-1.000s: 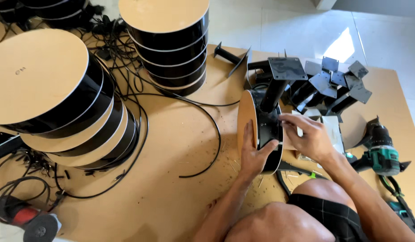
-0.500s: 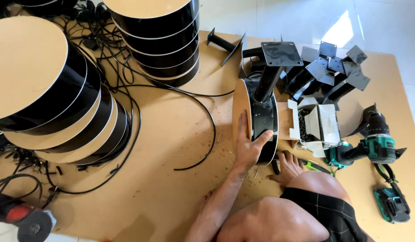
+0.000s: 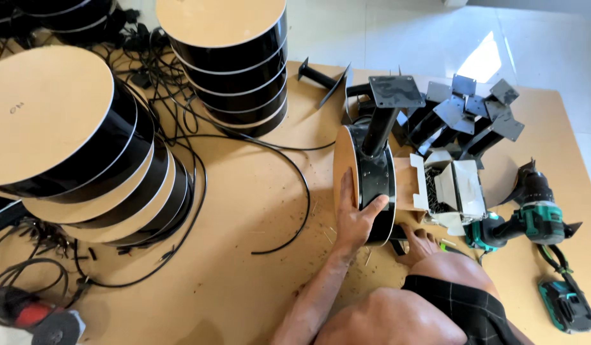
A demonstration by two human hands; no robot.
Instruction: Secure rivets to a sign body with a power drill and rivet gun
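Note:
A round black drum (image 3: 376, 182) with a pale wooden face stands on its edge on the brown board floor (image 3: 244, 255). A black post ending in a square plate (image 3: 389, 96) sticks up from its side. My left hand (image 3: 357, 218) grips the drum's lower rim, thumb on the black band and fingers on the wooden face. My right hand is out of sight. My bare foot (image 3: 418, 243) rests against the drum's base, and my knee fills the bottom of the view.
Stacks of the same drums stand at the left (image 3: 59, 134) and at the back (image 3: 228, 64), with black cables (image 3: 289, 191) looping between them. Right of the drum are an open white box of screws (image 3: 452, 185), a pile of black brackets (image 3: 474, 108), a green cordless drill (image 3: 531, 217) and an angle grinder (image 3: 33, 316).
My right hand has come off the drum's bracket and left the view. My left hand still holds the drum's rim. The view has shifted slightly.

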